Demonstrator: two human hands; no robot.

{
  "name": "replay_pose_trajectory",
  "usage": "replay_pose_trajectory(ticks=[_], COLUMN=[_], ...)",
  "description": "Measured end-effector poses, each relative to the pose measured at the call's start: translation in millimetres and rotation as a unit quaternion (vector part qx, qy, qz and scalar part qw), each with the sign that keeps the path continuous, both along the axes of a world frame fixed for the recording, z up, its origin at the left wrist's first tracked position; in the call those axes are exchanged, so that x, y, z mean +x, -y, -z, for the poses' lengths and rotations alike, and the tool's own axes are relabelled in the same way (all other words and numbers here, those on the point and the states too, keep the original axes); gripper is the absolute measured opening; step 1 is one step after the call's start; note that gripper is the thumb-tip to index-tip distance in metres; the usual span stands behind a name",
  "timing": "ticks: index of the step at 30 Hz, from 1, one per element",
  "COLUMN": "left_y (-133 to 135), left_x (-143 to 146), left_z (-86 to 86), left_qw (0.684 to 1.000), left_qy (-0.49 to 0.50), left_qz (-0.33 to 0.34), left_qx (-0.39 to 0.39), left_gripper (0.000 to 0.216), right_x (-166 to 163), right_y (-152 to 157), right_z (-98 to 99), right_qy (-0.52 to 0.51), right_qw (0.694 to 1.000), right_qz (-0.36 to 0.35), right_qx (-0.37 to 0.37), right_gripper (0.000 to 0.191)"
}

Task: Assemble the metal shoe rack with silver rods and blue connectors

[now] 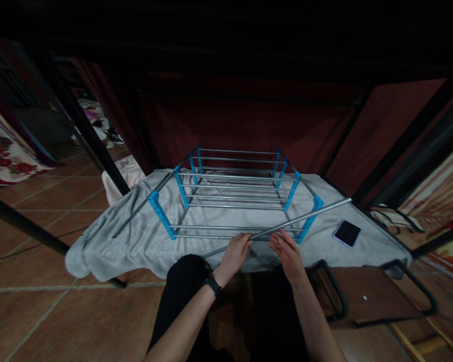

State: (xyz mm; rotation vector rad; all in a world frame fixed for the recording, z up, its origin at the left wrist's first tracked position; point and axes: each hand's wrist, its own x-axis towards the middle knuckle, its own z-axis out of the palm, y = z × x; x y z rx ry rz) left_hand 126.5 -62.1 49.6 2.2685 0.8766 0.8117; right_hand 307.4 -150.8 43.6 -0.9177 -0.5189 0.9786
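Observation:
A metal rack with silver rods and blue plastic side brackets lies on a grey blanket. My left hand curls round a long loose silver rod that crosses the rack's near edge diagonally. My right hand rests with fingers bent on the rack's front rods beside that loose rod. A black band sits on my left wrist. Another loose rod lies slanted at the rack's left.
A dark phone lies on the blanket at the right. Black metal frame bars stand at the left and right. Brown floor tiles surround the blanket, and a dark red cloth wall hangs behind.

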Motion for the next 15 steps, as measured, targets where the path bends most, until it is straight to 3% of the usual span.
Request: replay_pose_trajectory(ticks=[15], left_y=[6], left_x=[8], left_z=[11.9], left_qw=[0.997], left_qy=[-0.076], left_qz=[0.029], left_qx=[0.016], left_gripper=[0.033], right_x=[4], right_y=[-3], right_z=[3.5], right_qy=[-0.002], right_qw=[1.000], right_qz=[0.025], right_qx=[0.004], right_gripper=[0.039])
